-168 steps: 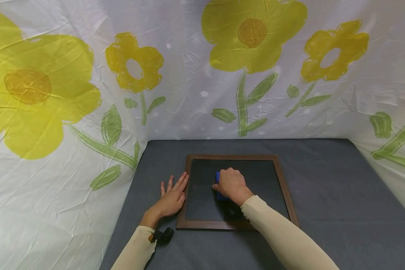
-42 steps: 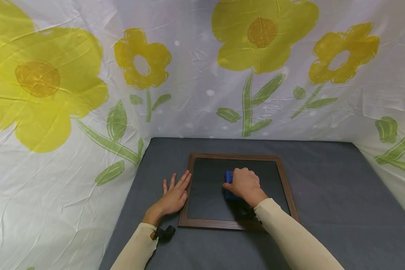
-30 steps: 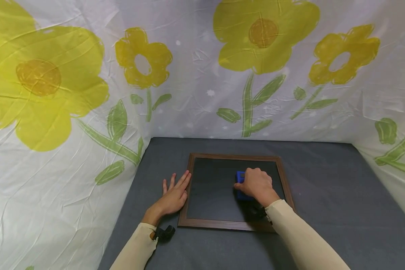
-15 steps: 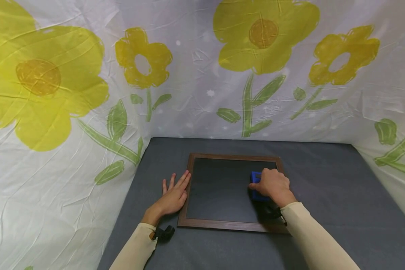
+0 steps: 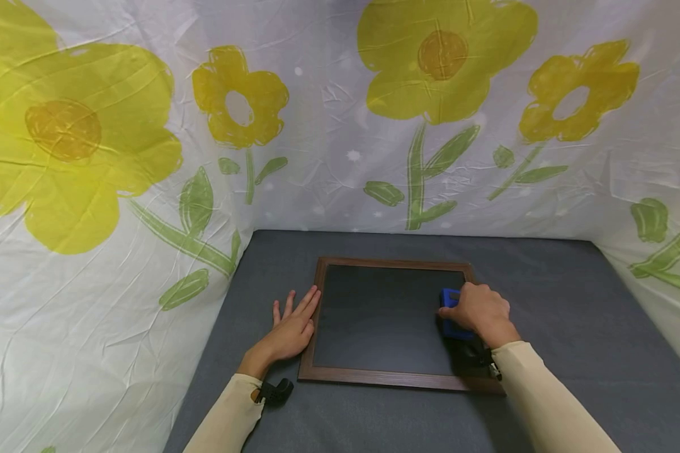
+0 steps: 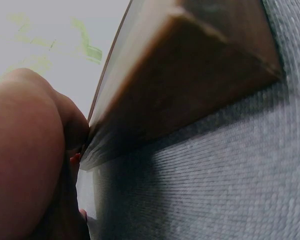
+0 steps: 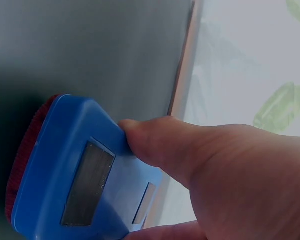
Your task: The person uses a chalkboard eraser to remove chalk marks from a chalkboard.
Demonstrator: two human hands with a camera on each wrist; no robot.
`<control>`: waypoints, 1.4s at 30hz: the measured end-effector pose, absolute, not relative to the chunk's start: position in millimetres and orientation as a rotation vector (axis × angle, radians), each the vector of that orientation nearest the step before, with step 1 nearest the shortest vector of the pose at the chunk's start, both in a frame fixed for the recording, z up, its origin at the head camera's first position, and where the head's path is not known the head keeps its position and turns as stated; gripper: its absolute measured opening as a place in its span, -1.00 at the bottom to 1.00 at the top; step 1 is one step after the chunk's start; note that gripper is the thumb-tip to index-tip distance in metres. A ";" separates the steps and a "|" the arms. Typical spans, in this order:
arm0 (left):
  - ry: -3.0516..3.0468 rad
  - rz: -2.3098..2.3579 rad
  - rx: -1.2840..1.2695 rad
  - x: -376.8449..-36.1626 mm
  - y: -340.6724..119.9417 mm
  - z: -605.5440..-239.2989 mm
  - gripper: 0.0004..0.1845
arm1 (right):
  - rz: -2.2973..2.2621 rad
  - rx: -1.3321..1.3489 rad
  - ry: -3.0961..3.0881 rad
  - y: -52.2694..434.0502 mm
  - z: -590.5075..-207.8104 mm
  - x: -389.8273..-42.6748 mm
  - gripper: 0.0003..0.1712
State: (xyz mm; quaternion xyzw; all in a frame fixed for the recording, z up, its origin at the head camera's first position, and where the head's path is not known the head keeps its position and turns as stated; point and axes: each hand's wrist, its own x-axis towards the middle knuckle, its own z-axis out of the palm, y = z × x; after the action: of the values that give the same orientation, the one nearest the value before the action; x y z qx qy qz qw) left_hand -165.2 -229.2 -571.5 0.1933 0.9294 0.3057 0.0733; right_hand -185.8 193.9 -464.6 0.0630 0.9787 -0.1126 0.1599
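A blackboard (image 5: pixel 385 321) in a brown wooden frame (image 5: pixel 385 377) lies flat on the grey cloth. Near its right side my right hand (image 5: pixel 481 311) grips a blue board eraser (image 5: pixel 452 329). The right wrist view shows the eraser (image 7: pixel 65 165) with its red felt underside against the dark board and my thumb (image 7: pixel 160 142) on its edge. My left hand (image 5: pixel 286 333) has its fingers spread, the fingertips touching the left side of the frame. Up close in the left wrist view, the frame's corner (image 6: pixel 190 75) stands beside that hand (image 6: pixel 25 155).
Dark grey cloth (image 5: pixel 572 340) covers the table around the board. Behind it and at both sides hangs a white curtain (image 5: pixel 317 157) printed with yellow flowers. A black wrist strap (image 5: pixel 276 393) sits on the left wrist.
My right hand has slid the eraser rightward across the blackboard, from near its middle to close to the right side of the frame. The left hand has stayed on the frame's left side.
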 end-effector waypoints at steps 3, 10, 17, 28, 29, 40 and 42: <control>2.801 0.916 0.587 -165.6 -230.2 -574.2 -0.25 | -0.316 0.195 2.788 200.5 -464.4 -185.0 -0.03; 2.789 0.913 0.586 -167.7 -231.4 -576.5 -0.25 | -0.314 0.215 2.789 210.1 -466.9 -184.3 -0.03; 2.761 0.916 0.596 -165.7 -228.5 -567.0 -0.24 | -0.331 0.232 2.796 215.7 -466.4 -181.1 -0.03; 2.763 0.947 0.623 -166.0 -229.0 -569.6 -0.24 | -0.326 0.224 2.798 215.6 -469.9 -182.4 -0.06; 2.763 0.950 0.627 -166.1 -229.3 -570.3 -0.24 | -0.322 0.221 2.800 215.2 -470.6 -182.8 -0.06; 2.764 0.792 0.563 -164.2 -226.7 -557.6 -0.25 | -0.290 0.151 2.833 204.9 -469.9 -184.7 -0.15; 2.767 0.850 0.584 -163.6 -227.5 -559.5 -0.25 | -0.293 0.141 2.834 202.6 -469.9 -185.2 -0.18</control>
State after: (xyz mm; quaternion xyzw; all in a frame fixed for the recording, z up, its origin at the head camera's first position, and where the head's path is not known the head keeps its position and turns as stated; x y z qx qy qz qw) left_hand -163.6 -227.5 -559.5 0.1968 0.9329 0.2865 0.0942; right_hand -185.2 202.6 -469.9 0.0488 0.9832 -0.1016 0.1439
